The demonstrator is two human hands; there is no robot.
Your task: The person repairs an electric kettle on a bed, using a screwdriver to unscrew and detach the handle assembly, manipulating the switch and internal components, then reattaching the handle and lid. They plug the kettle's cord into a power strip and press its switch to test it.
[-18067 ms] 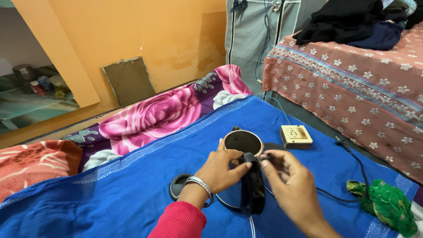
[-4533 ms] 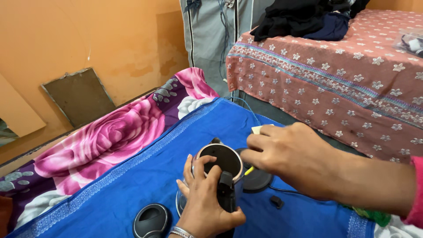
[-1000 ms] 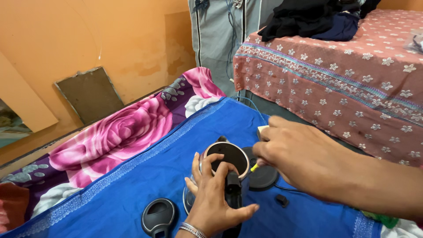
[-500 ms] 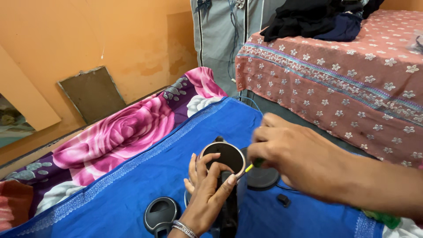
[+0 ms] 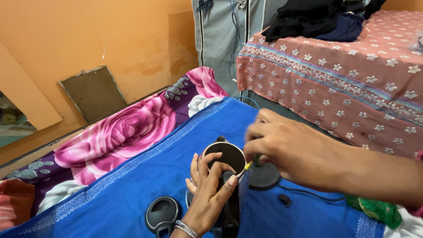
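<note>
**Black kettle under work on blue cloth**

Black, open-topped, the kettle (image 5: pixel 225 161) stood on the blue cloth (image 5: pixel 132 185) directly under both hands. The left hand (image 5: pixel 207 194) was wrapped about its handle side, fingers spread against the rim. The right hand (image 5: pixel 286 152) was pinched shut on a thin yellow-tipped tool (image 5: pixel 249 165), its tip at the rim. Half a second earlier that hand sat higher over the opening; it had since drawn right, which suggests work at the rim was proceeding. Below the right hand lay the round base (image 5: pixel 263 176) and its cord (image 5: pixel 308 194). Left of the left wrist lay the lid (image 5: pixel 162 212). Beyond, a floral blanket (image 5: pixel 128 132).
</note>
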